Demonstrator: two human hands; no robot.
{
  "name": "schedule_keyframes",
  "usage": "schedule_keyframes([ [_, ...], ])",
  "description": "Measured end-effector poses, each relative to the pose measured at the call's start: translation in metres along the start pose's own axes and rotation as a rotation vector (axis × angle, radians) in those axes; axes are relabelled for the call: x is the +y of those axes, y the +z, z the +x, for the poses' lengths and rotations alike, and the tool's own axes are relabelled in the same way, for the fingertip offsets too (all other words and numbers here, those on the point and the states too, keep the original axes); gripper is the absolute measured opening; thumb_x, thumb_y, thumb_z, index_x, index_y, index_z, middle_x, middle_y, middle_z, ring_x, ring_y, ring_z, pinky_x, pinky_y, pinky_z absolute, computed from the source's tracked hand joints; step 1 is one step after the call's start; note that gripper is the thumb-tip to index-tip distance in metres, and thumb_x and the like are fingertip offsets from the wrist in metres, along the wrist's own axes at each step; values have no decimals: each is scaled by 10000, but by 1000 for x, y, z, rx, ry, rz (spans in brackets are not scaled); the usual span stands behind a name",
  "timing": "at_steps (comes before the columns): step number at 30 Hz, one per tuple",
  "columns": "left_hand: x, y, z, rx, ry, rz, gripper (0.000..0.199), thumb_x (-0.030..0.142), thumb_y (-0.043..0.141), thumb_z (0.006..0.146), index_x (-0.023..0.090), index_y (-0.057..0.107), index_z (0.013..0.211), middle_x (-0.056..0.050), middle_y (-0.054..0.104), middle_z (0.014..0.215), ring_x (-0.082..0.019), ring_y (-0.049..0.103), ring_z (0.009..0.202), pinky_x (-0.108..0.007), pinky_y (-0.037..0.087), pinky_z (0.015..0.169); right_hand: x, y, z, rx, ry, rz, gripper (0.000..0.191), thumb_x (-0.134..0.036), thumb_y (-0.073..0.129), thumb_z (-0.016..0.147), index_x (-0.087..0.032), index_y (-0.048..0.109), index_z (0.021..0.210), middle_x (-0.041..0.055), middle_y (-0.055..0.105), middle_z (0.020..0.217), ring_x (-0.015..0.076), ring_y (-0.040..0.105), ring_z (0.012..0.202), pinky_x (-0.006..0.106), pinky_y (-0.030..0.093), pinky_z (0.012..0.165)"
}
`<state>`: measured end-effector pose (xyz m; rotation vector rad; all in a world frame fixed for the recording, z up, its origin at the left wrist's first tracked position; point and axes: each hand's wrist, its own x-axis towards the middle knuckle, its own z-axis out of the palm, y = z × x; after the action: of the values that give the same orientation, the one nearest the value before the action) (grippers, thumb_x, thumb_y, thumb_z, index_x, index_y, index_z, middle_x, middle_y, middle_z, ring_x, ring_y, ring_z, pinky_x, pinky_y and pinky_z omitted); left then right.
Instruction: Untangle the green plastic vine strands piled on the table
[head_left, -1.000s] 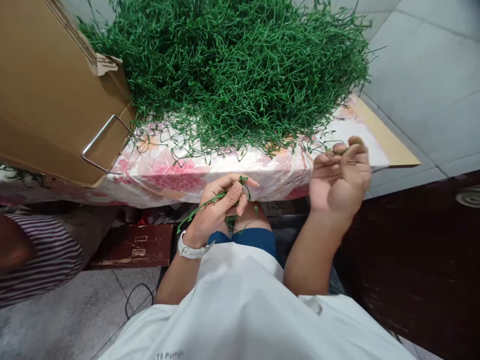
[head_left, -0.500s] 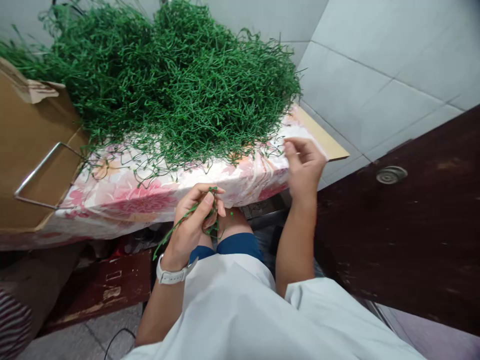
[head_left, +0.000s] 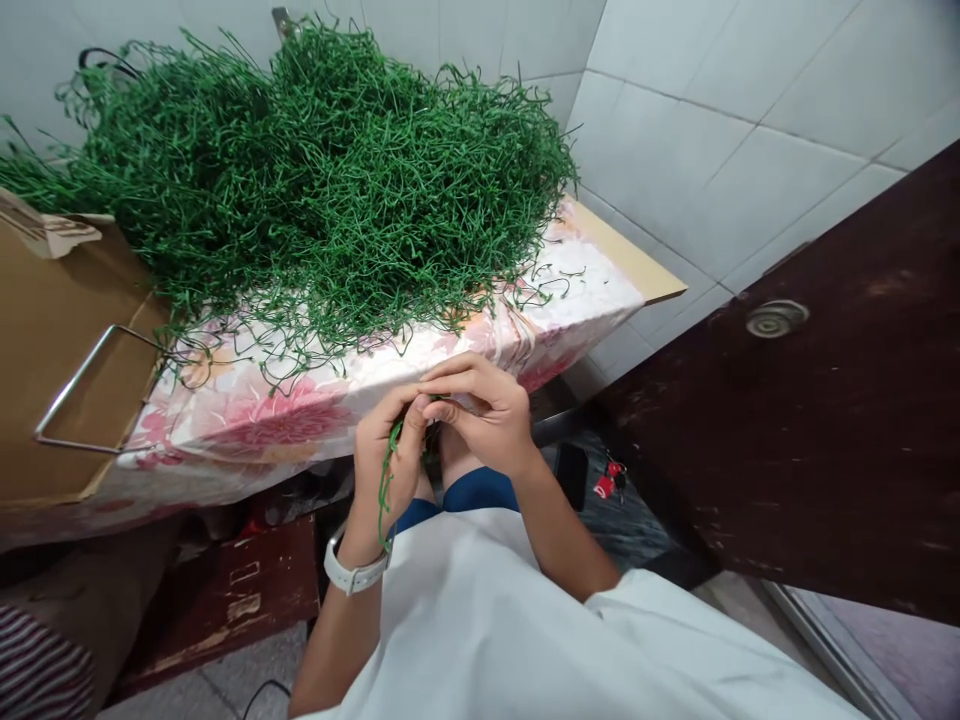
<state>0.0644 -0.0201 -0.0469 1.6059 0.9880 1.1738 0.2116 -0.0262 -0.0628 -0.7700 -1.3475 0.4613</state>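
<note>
One huge heap of green stems [head_left: 322,190] covers most of the table [head_left: 622,262], piled against the tiled wall [head_left: 720,120] and spilling loose strands over the flowered tablecloth [head_left: 262,405]. A dark wooden door [head_left: 817,420] with a round metal knob [head_left: 776,318] stands at the right, well apart from the heap. A cardboard box [head_left: 52,330] leans at the left end of the table, touching the heap, with a bent metal wire frame [head_left: 94,385] lying against it. Below the table edge sits a dark red wooden crate [head_left: 225,600], and a striped sleeve [head_left: 37,670] of another person shows in the bottom left corner. The person's white shirt [head_left: 510,640] fills the lower middle.

Both hands meet just below the table edge, over the lap. The left hand [head_left: 390,465], with a white watch [head_left: 356,572] on its wrist, is closed around a green stem [head_left: 385,480] that hangs down across its palm toward the wrist. The right hand [head_left: 487,415] pinches the top end of that same stem between thumb and fingertips, touching the left hand's fingers. A small red thing [head_left: 606,483] lies on the floor near the door.
</note>
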Motion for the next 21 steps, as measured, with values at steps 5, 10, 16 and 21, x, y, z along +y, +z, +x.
schedule_keyframes([
  [5,4,6,-1,146,72,47,229,411,701,956,199,785,935,-30,786,890,-149,705,812,-243,554,763,3,6,-8,79,7,34,183,-229,843,858,-297,822,1026,51,794,1004,192,745,944,345,585,852],
  [10,3,7,-1,195,174,77,124,333,750,927,223,802,906,-9,738,850,-116,666,750,-209,509,674,4,7,-9,117,58,67,164,-331,885,814,-254,789,922,49,749,943,185,700,870,333,552,784],
  [16,6,-1,0,178,127,47,118,337,772,907,225,803,883,-44,682,1069,-126,668,872,-207,488,662,-3,-1,0,-41,6,50,246,-364,879,819,-220,682,796,27,689,846,172,652,807,322,514,759],
  [21,6,-5,-3,281,244,134,123,257,760,895,204,751,784,-7,734,792,-132,670,749,-241,510,695,-5,-5,2,-252,89,79,249,-358,672,994,-211,641,796,11,626,745,150,581,720,308,457,697],
])
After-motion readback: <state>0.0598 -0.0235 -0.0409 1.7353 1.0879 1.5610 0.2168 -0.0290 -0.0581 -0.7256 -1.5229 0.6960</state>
